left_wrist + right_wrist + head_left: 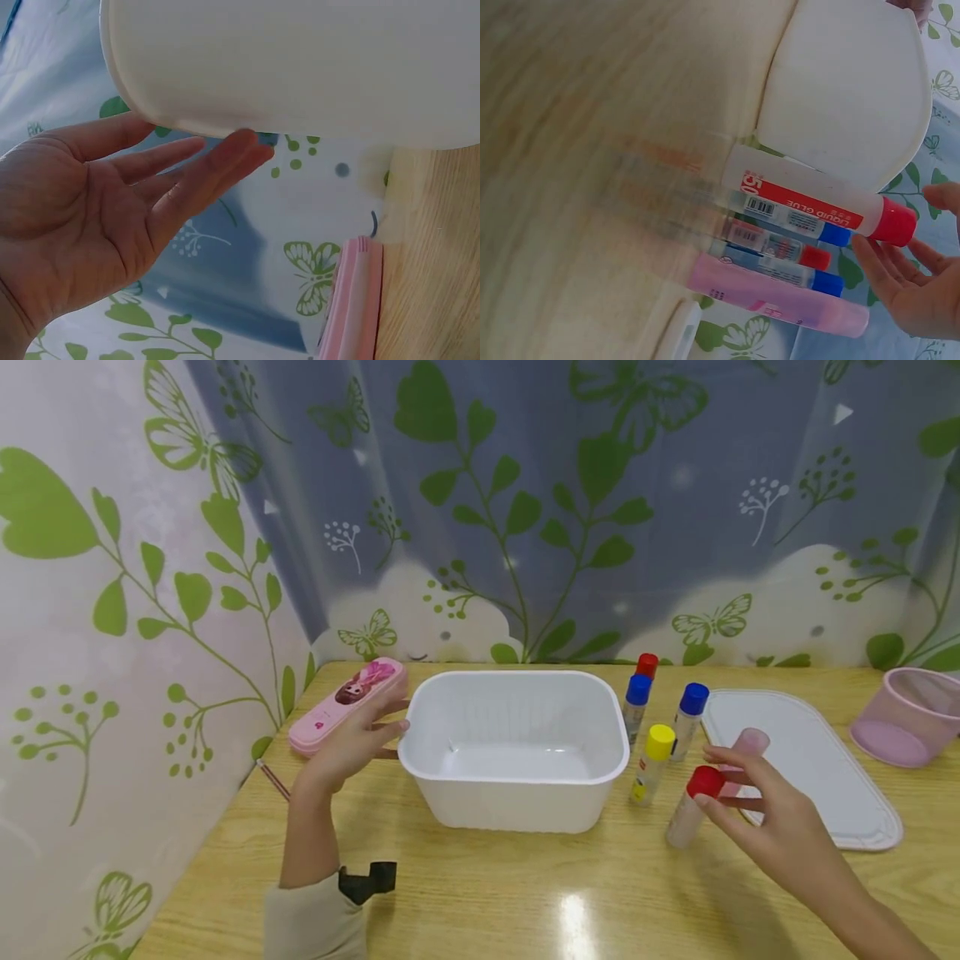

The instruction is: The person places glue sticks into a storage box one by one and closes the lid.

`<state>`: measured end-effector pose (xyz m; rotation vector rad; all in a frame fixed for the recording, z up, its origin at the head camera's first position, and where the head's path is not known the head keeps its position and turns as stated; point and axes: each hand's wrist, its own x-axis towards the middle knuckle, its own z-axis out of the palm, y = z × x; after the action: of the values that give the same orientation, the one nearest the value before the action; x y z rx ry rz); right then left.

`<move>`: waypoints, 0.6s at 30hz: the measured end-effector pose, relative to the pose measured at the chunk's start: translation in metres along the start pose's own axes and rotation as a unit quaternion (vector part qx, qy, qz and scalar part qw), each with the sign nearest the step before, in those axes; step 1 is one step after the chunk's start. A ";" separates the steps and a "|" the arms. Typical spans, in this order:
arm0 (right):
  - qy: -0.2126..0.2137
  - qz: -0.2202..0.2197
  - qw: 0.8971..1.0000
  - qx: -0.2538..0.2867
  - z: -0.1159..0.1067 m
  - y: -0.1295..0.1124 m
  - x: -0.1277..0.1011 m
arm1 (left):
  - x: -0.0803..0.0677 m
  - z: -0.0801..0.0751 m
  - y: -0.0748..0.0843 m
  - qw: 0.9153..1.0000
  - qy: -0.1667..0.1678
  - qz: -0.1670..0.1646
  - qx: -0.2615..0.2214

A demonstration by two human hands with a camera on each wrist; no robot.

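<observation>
the right hand, fingers spread loosely, surrounds the red-capped glue bottle beside the white tub; the left hand's relaxed fingers meet the tub's rim. pick-up seems underway, needing a pinch next.

head: above, forward-down | 2 wrists: low, close, sideways | all 3 share: white tub
</observation>
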<state>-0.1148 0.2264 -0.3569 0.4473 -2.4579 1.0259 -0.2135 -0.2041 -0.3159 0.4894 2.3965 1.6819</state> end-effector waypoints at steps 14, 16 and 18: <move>0.011 0.063 0.998 0.016 0.006 0.011 -0.002 | 0.001 0.001 -0.007 1.000 -0.006 -0.002 0.004; 0.017 0.063 0.998 0.020 0.006 0.012 -0.001 | 0.001 0.000 -0.007 1.000 -0.008 0.002 0.005; 0.022 0.063 0.998 0.021 0.007 0.012 -0.001 | 0.002 0.000 -0.007 1.000 -0.009 0.004 0.006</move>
<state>-0.1214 0.2299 -0.3689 0.2817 -2.4545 1.1290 -0.2160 -0.2053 -0.3222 0.5142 2.3975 1.6594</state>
